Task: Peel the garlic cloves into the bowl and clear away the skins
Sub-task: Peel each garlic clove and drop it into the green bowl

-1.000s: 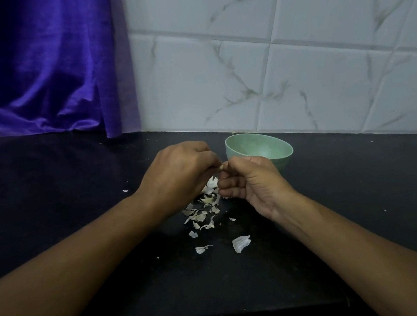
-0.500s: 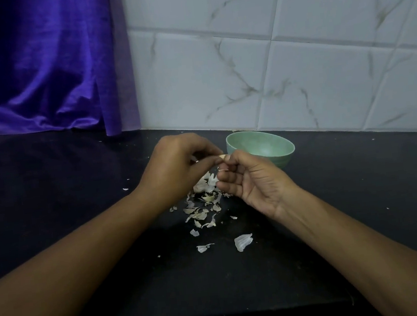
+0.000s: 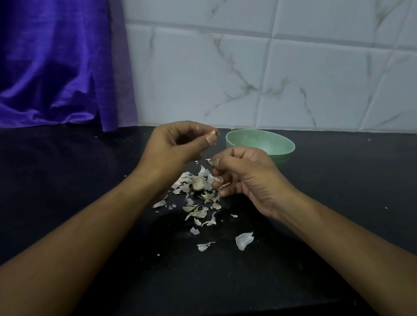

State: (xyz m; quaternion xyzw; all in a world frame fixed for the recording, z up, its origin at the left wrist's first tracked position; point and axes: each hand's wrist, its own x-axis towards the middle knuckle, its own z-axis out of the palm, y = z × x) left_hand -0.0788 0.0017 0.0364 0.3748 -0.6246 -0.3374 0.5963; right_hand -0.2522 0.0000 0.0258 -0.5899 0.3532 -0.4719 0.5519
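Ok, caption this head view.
Left hand pinches a pale garlic piece, right hand a skin scrap, over white peelings beside a pale-green bowl.

No text, label, brand, number or sign can be read anywhere here

Dim, cool, bluish light, flat and without glare. Wall [image 3: 294, 57] at far right reads brightest. Black counter [image 3: 51, 201] swallows detail, and its near edge is nearly lost. Curtain [image 3: 22, 62] shows a soft sheen on its folds. Grout lines bow toward the edges. Overall slightly soft.
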